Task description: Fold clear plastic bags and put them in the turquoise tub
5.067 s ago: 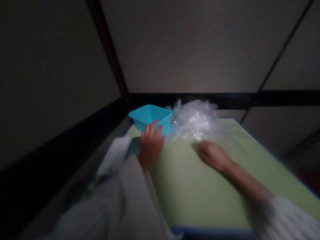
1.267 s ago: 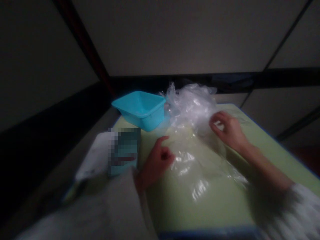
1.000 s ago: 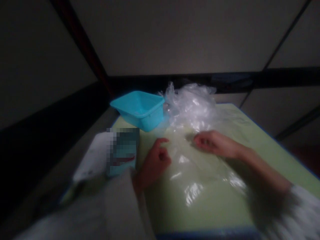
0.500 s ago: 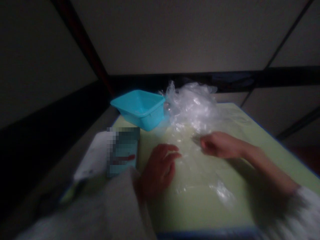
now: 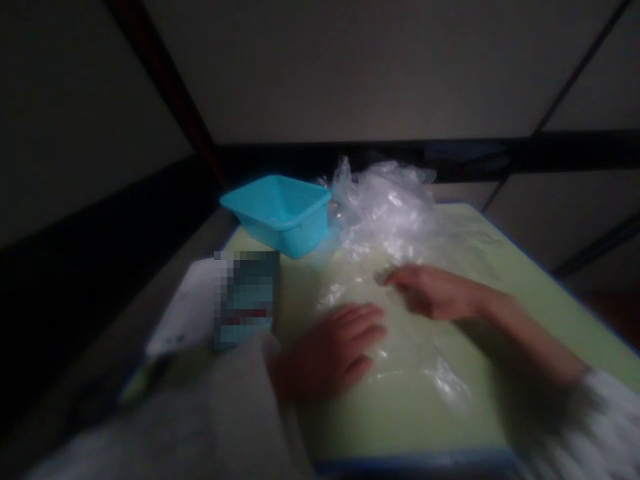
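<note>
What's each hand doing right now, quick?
Left hand: open, flat on the clear plastic bag.
Right hand: touching that bag; grip cannot be told.

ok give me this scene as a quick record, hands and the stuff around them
left hand: flat, palm down on the clear plastic sheet
right hand: on the same sheet, farther back; grip too blurred to tell
behind: heap of crumpled plastic, blue tub on its left
surface: green table
light: dim, blurred
</note>
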